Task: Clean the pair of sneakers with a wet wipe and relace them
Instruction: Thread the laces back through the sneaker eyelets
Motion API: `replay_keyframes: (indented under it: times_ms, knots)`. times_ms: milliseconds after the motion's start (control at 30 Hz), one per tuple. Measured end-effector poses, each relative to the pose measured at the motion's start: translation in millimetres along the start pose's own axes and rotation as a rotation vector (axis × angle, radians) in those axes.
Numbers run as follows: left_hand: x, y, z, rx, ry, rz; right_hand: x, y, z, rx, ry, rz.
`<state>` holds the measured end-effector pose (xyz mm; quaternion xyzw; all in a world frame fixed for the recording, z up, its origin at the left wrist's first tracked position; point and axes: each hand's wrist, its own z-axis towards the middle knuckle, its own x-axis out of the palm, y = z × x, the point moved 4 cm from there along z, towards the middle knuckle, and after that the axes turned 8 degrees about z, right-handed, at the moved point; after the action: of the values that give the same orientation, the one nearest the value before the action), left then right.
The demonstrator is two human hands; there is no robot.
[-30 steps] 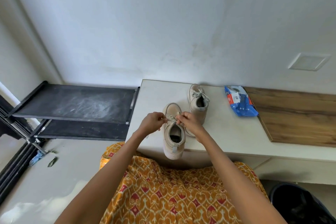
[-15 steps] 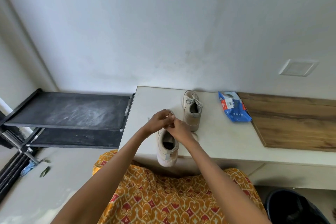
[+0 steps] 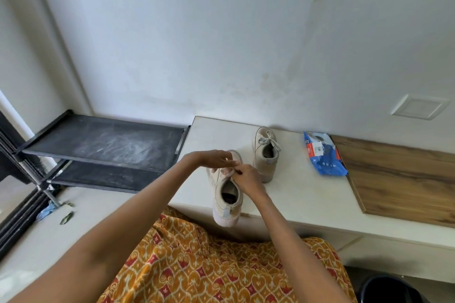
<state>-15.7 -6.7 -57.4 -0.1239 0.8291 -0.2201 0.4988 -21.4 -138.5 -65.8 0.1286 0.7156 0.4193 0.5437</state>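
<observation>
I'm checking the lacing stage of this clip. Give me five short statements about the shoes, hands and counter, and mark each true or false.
1. Both hands work at the laces of the near sneaker. True: the left hand and right hand meet over its laces.
2. The far sneaker has no laces. False: a bow is tied on it.
3. The blue wipes packet lies between the sneakers. False: it lies right of both, beside the wooden board.
4. The near sneaker's heel overhangs the counter edge. True.
5. The black shelf holds shoes. False: none on it.

White counter, two sneakers, wipes pack, wooden board
</observation>
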Motion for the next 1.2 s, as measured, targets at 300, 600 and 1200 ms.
replay_keyframes:
  times_ms: [300, 600, 1200]
  knots:
    - [-4, 56, -24, -0.144, -0.041, -0.250, 0, -12, 3, 0.009, -0.014, 0.264]
    - [-5, 54, -25, -0.167, -0.063, 0.157, -13, -10, 6, 0.085, 0.218, 0.422]
    - [23, 8, -10, -0.031, -0.097, -0.600, -12, -8, -5, -0.090, -0.170, 0.281]
